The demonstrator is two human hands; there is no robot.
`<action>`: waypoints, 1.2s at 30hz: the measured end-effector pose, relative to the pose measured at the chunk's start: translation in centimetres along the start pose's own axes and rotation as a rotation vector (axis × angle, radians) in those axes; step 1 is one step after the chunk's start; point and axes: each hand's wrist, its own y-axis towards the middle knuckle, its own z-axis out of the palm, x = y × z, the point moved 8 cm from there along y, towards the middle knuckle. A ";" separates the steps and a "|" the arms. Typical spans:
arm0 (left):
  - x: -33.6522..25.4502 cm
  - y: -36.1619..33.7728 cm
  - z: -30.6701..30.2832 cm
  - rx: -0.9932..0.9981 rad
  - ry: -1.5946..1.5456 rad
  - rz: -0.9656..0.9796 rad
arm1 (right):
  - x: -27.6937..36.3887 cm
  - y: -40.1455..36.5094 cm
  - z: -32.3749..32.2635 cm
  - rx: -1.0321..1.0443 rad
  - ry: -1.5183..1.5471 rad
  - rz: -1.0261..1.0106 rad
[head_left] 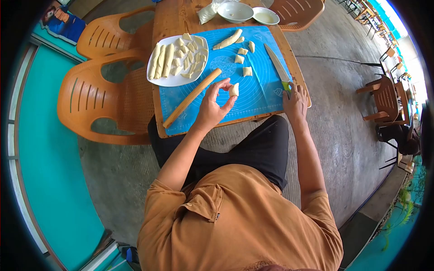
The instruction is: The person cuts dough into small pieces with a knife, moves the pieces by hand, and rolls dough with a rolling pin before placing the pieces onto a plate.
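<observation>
Between the thumb and fingers of my left hand [215,106] is a small piece of dough [234,90], held over the blue mat [260,92]. My right hand [296,103] is at the mat's right edge, on the green handle of a knife [277,63] whose blade points away from me. Several cut dough pieces [247,71] and a dough roll [228,39] lie on the mat's far part. A wooden rolling pin [192,98] rests diagonally left of my left hand. The white plate [171,81] at the left holds dough rolls and many cut pieces.
Two bowls [235,12] [266,16] and a plastic bag of white powder [208,13] stand at the wooden table's [181,18] far side. Orange chairs [97,97] flank the left, another chair [296,11] the far right. A person [407,137] is at the far right.
</observation>
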 end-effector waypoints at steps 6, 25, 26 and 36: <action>0.8 0.0 1.6 0.007 -0.156 -0.128 | 0.1 0.0 -0.2 -0.023 0.010 -0.014; -0.7 -0.1 5.4 0.021 0.561 0.065 | 0.6 -3.9 -3.7 0.053 0.588 0.162; -0.8 -0.3 5.2 0.024 0.552 0.058 | 1.1 -4.7 -4.1 0.095 0.691 0.193; -0.5 -0.9 5.2 0.038 0.460 0.032 | 8.4 -11.5 -8.7 0.366 0.763 0.115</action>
